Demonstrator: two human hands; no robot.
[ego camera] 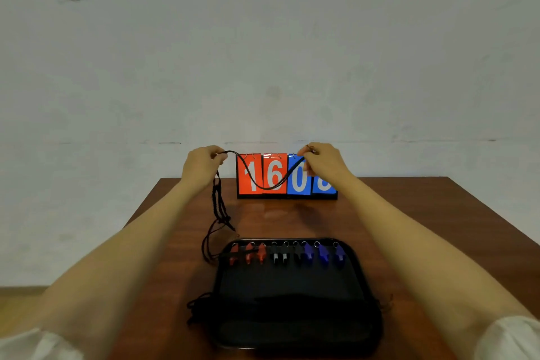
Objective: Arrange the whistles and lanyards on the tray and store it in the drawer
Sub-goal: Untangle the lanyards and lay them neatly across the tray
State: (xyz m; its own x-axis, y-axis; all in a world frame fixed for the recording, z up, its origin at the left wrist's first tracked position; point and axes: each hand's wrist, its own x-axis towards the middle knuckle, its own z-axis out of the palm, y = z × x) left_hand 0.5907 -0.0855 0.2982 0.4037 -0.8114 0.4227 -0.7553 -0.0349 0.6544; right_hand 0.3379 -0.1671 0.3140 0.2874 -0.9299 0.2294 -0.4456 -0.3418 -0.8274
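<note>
— Against a plain grey wall, what is being shown on the reddish-brown wooden tabletop (409, 213)?

— A black rounded plastic tray (295, 310) is being kept at the near edge, with a row of small red, black and blue whistles (285, 256) lined along its far rim. A red-and-blue flip scoreboard (286, 175) is being stood behind it, by the wall.

— And the hands?

— A thin black braided lanyard cord (271, 185) is being held up in the air above the far side of the tabletop. The left hand (201, 164) is being kept closed around one part of it, the right hand (321, 159) pinched shut on its end. Between them the cord is sagging in a shallow curve, its long axis running left to right.

— Where is the rest going?

— From the left hand the remaining strands are hanging straight down and trailing to the tray's far left corner. So the tray is lying below and nearer than both hands, and the slack is being carried on the left side; lowering is probably being led from there.
</note>
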